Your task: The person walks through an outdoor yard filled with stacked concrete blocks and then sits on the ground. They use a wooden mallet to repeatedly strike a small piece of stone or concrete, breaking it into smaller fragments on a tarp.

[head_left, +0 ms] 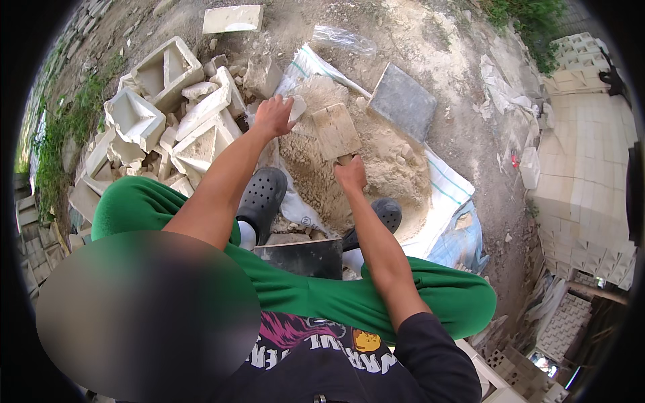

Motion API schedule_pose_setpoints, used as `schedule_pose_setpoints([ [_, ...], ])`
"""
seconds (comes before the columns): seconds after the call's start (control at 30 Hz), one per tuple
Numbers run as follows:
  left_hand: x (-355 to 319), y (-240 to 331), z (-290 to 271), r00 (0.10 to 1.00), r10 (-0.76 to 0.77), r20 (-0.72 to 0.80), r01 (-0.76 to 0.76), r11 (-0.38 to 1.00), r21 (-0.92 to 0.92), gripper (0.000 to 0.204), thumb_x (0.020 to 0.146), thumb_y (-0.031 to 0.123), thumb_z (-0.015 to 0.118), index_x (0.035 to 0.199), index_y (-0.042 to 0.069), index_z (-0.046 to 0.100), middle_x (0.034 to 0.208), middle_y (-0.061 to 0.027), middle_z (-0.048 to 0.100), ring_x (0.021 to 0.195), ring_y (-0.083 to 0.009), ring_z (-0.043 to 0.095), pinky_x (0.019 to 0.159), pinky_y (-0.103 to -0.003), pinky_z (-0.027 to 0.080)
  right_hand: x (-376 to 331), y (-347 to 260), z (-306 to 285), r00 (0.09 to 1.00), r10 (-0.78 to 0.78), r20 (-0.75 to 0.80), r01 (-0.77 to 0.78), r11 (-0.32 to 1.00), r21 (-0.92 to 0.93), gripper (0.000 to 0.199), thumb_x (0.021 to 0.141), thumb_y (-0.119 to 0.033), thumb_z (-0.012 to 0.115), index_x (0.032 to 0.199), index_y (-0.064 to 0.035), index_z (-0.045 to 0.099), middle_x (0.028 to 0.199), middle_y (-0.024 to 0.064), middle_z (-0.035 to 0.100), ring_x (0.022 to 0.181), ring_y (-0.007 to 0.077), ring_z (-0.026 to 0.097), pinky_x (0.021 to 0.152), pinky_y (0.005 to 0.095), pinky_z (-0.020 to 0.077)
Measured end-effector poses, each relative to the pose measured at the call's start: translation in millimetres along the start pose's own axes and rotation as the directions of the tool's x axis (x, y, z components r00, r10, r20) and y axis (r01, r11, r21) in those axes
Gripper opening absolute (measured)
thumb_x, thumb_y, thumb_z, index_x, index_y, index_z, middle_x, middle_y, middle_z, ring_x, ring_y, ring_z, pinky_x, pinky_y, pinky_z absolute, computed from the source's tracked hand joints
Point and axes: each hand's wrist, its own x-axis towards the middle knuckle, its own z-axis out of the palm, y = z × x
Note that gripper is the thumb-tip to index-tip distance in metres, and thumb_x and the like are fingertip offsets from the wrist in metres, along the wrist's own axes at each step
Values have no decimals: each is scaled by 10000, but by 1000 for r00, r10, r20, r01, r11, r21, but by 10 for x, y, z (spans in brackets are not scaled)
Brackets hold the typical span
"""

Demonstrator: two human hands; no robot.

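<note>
My right hand (351, 173) is closed around the short handle of a wooden mallet (336, 131) with a broad, block-shaped head. The head lies over a heap of pale crumbled material (312, 171) on a white woven sack (447, 185). To the left, the fingers of my left hand (274, 116) are closed at the edge of a pale chunk (297, 107), beside the mallet's head. Part of that chunk is hidden by the fingers.
Broken white moulded blocks (201, 134) are piled on the left. A grey square slab (403, 102) lies at the sack's far right corner, and a pale block (233, 19) farther off. Stacked pale blocks (584, 148) stand at the right. A dark board (302, 258) is between my legs.
</note>
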Motion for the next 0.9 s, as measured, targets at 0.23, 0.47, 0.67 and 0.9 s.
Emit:
schedule_pose_setpoints([
  [0.23, -44, -16, 34, 995, 83, -64, -77, 993, 91, 656, 827, 394, 720, 1342, 69, 476, 1181, -182, 563, 1118, -324, 582, 938, -429, 459, 9, -16, -230, 965, -151, -212, 164, 985, 46, 573, 841, -436, 732, 1178, -23, 520, 938, 211, 670, 919, 414, 664, 801, 525, 524],
  [0.47, 0, 19, 166, 968, 147, -201, -138, 989, 55, 646, 847, 407, 699, 1358, 82, 474, 1298, -191, 523, 1128, -322, 574, 964, -413, 440, 167, -101, -420, 987, -156, -39, 136, 680, 721, 515, 779, -343, 808, 1066, 27, 594, 772, 125, 679, 531, 209, 649, 497, 364, 515],
  [0.67, 15, 123, 160, 996, -20, -82, 25, 998, 60, 628, 844, 392, 708, 1347, 93, 480, 1316, -208, 498, 1154, -320, 554, 974, -422, 420, 267, -184, -171, 976, -204, -80, 212, 789, 576, 349, 790, -243, 769, 944, 25, 607, 679, 88, 648, 523, 181, 639, 488, 344, 515],
  [0.9, -41, -1, 214, 974, 65, -218, -57, 997, 45, 580, 860, 347, 703, 1351, 123, 490, 1327, -216, 490, 1168, -340, 549, 991, -417, 417, 458, 42, 250, 966, -222, -128, 251, 925, 285, 436, 749, -332, 752, 985, 20, 647, 806, 166, 699, 601, 260, 689, 597, 391, 550],
])
